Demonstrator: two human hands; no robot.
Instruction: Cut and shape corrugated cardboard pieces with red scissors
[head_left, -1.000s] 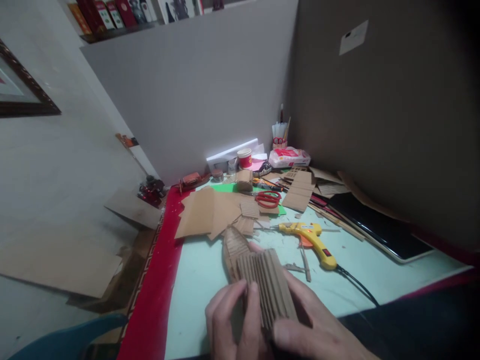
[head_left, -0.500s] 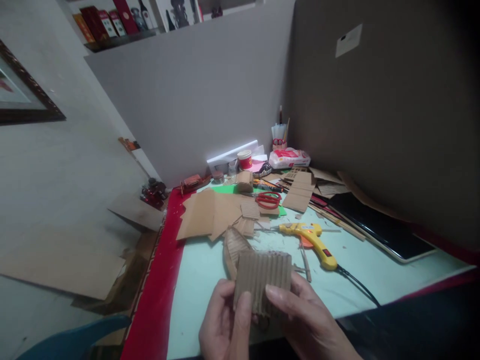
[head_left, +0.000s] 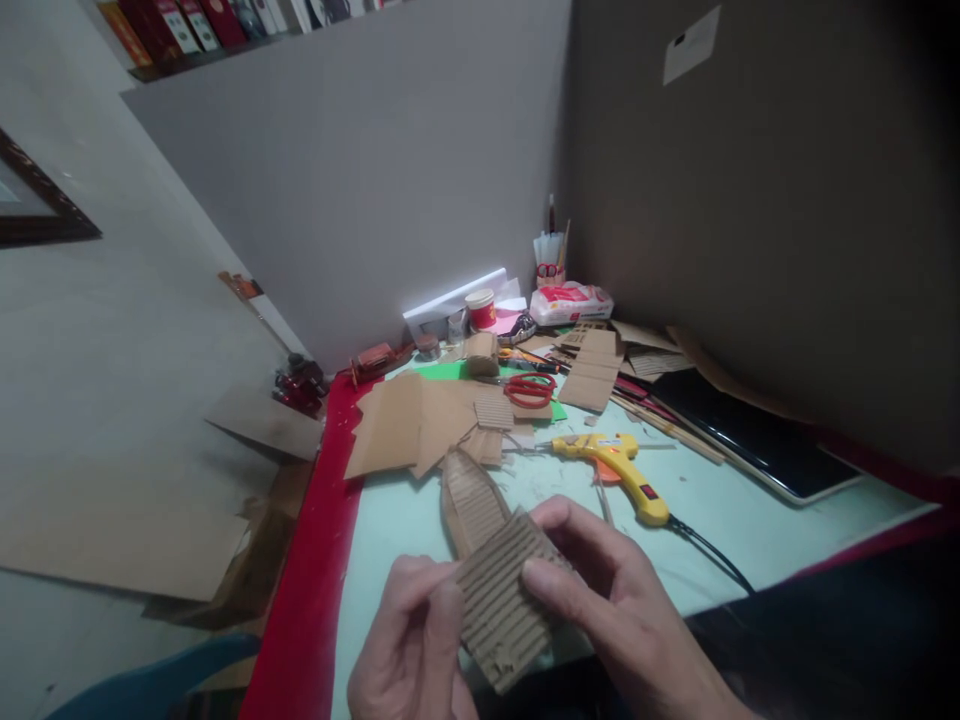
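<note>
A small square of corrugated cardboard (head_left: pixel 501 610), its ridges facing up, is held tilted between both hands near the table's front. My left hand (head_left: pixel 412 640) pinches its left edge between thumb and fingers. On the opposite side, my right hand (head_left: pixel 607 590) grips it with the thumb laid over the ridges. Just beyond, a boat-shaped cardboard hull (head_left: pixel 471 500) lies on the table, its near end hidden behind the square. A yellow hot glue gun (head_left: pixel 615 462) rests to the right of the hull, nozzle pointing left.
Flat cardboard sheets (head_left: pixel 390 425) lie at the left, with red-handled scissors (head_left: pixel 529 390) beside them. A black tablet-like slab (head_left: pixel 750 430) and thin wooden sticks (head_left: pixel 675 433) lie at the right. Toward the back stand a paper cup (head_left: pixel 480 309) and a tissue pack (head_left: pixel 571 303).
Both hands have turned the cardboard square from upright-facing to a slanted angle. My right hand has moved up along its edge, my left hand down and left. More of the hull now shows.
</note>
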